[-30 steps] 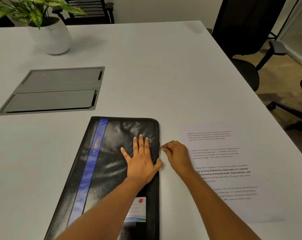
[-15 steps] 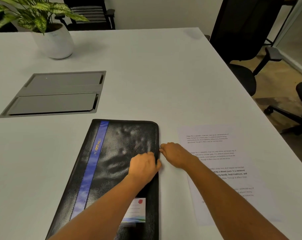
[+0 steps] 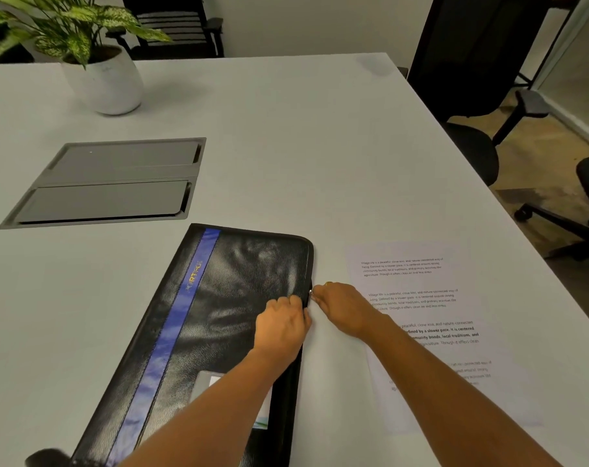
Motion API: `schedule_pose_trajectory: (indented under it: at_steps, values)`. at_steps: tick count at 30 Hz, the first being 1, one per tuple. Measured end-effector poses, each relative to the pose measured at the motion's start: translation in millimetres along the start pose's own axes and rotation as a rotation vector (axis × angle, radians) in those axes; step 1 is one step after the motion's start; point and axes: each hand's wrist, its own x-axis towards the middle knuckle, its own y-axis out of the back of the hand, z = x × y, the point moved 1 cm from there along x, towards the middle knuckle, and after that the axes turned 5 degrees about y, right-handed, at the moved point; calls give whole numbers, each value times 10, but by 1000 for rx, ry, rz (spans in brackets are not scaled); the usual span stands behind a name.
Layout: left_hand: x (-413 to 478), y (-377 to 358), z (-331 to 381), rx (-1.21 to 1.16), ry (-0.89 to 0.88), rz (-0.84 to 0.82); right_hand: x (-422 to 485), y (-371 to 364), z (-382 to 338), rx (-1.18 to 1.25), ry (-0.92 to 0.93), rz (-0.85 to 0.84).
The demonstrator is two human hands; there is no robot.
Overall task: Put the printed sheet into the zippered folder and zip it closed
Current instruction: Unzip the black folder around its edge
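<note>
A black zippered folder [image 3: 218, 298] with a blue stripe lies flat on the white table [image 3: 286, 146], right in front of me. My left hand [image 3: 281, 326] is curled over the folder's right edge, gripping the cover there. My right hand [image 3: 345, 310] sits just beside that edge, fingertips pinched on the small metal zipper pull [image 3: 310, 292]. The printed sheet [image 3: 417, 318] lies flat on the table to the right of the folder, partly under my right forearm.
A grey recessed cable hatch [image 3: 111, 182] sits in the table at the left. A potted plant in a white pot [image 3: 106, 82] stands at the back left. Black office chairs [image 3: 478, 96] stand past the table's right edge.
My left hand went from lying flat on the cover to curling over the folder's right edge. My right hand stayed at the zipper pull. The camera tilted slightly.
</note>
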Motion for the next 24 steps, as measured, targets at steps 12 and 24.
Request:
schedule_pose_trajectory:
  at_steps: [12, 24]
  values:
    - [30, -64, 13, -36, 61, -58, -11, -22, -28, 20, -40, -16]
    - [72, -9, -55, 21, 48, -249, -79, -180, -156, 235, -332, 424]
